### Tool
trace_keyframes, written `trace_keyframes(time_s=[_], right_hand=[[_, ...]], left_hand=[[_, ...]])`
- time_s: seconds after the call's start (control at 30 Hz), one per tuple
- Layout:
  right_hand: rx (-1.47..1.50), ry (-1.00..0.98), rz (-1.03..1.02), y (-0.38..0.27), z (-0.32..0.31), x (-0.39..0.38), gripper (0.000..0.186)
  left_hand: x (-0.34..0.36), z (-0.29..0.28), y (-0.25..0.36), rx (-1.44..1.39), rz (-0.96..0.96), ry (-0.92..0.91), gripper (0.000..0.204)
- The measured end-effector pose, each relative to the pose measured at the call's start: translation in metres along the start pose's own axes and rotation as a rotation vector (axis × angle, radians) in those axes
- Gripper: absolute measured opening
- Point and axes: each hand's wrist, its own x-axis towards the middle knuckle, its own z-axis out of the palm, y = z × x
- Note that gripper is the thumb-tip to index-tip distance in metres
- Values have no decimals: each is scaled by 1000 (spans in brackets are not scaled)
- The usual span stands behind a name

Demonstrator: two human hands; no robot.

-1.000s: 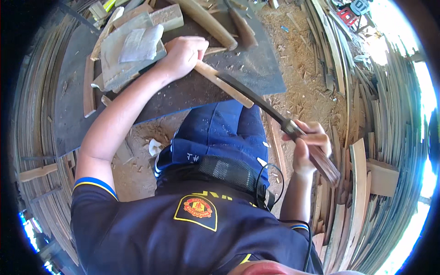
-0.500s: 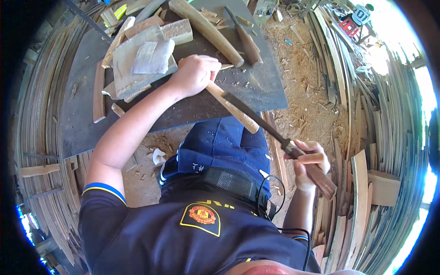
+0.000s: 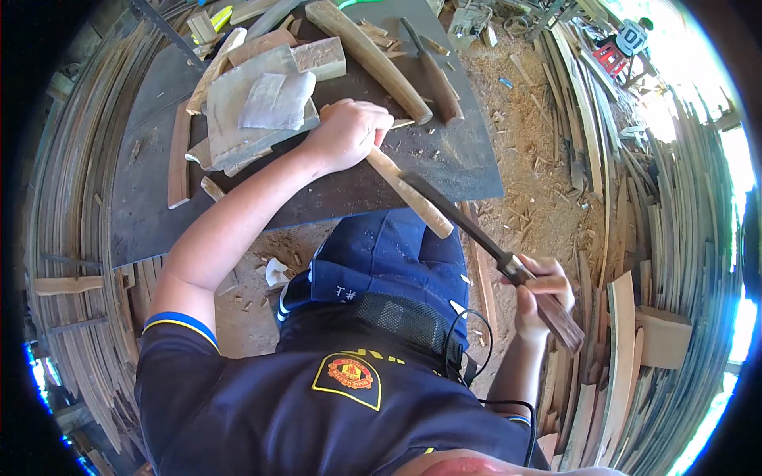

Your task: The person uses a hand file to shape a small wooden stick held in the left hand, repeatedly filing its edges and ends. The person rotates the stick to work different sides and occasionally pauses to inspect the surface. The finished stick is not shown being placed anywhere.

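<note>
Grips pale wooden stick [image 3: 411, 195] in closed left hand [image 3: 353, 133], overhanging near edge of dark tabletop [image 3: 309, 198]; holds long dark-bladed tool [image 3: 490, 243] by its handle in right hand [image 3: 544, 295], with fingers wrapped round, right of tabletop; keeps blade tip at stick, contact unclear; includes white cloth [image 3: 278, 101] and thick wooden rod [image 3: 369, 59] on tabletop, timber strips [image 3: 686, 206] well right of it.

We note the counter [image 3: 143, 226] before us. On its left part: a slab [image 3: 226, 127], a pad [image 3: 278, 101] atop it, a strip [image 3: 178, 170] left of the slab. Right of the slab, a rod [image 3: 373, 62]; further right, a handled tool [image 3: 439, 83]. Nearer us, a stick [image 3: 414, 197] juts past the near edge, a long tool [image 3: 470, 226] at its right. Boards [image 3: 59, 198] flank us both sides.
</note>
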Motion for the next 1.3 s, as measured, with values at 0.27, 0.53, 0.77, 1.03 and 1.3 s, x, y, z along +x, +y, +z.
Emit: trace_keyframes(time_s=[0.27,0.53,0.77,1.03,1.3], right_hand=[[-28,-52,12,-18,-7,2,26],[-99,-92,-46,-43,-9,6,24],[214,148,142,-18,13,-3,27],[-14,67,85,-34,-9,-11,23],[-77,-9,22,-24,21,15,21]], left_hand=[[1,-2,3,11,-2,-6,13],[-2,-4,-2,-13,-16,20,13],[1,-2,2,0,7,30,13],[-2,-2,1,9,-52,21,13],[0,0,0,-5,1,42,13]])
